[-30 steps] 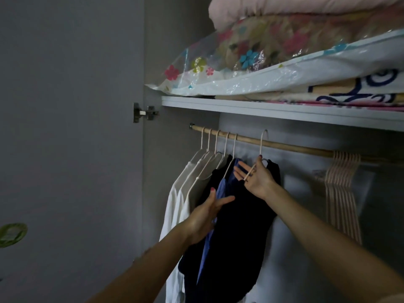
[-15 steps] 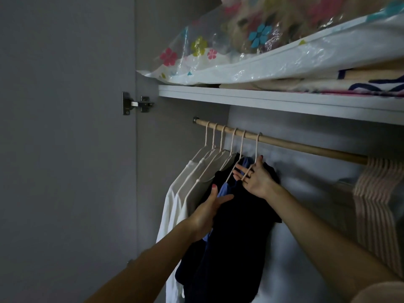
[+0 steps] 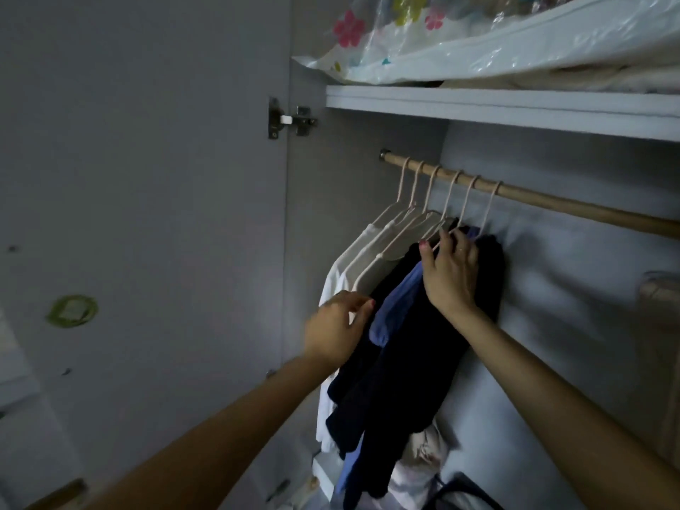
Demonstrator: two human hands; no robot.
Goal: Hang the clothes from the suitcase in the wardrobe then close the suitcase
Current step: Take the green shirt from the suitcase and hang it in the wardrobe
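Observation:
Inside the wardrobe a wooden rail (image 3: 559, 206) carries several pale hangers at its left end. White garments (image 3: 353, 263) hang furthest left, then dark navy clothes (image 3: 412, 380) with a blue garment (image 3: 395, 307) between them. My right hand (image 3: 450, 274) lies on top of the dark clothes, its fingers around a hanger's shoulder wire just under the hooks. My left hand (image 3: 336, 331) is lower, fingers curled against the edge of the dark clothes where they meet the white ones. The suitcase is out of view.
The open wardrobe door (image 3: 147, 215) with its hinge (image 3: 290, 120) stands at the left. A white shelf (image 3: 515, 108) above the rail holds bagged floral bedding (image 3: 460, 42). Folded light fabric (image 3: 423, 454) lies on the wardrobe floor. More empty hangers (image 3: 658, 296) sit at far right.
The view has dipped and swung left. The last hanger has slid left against the others. My right hand stayed at the hanger necks while my left hand moved down and left along the clothes.

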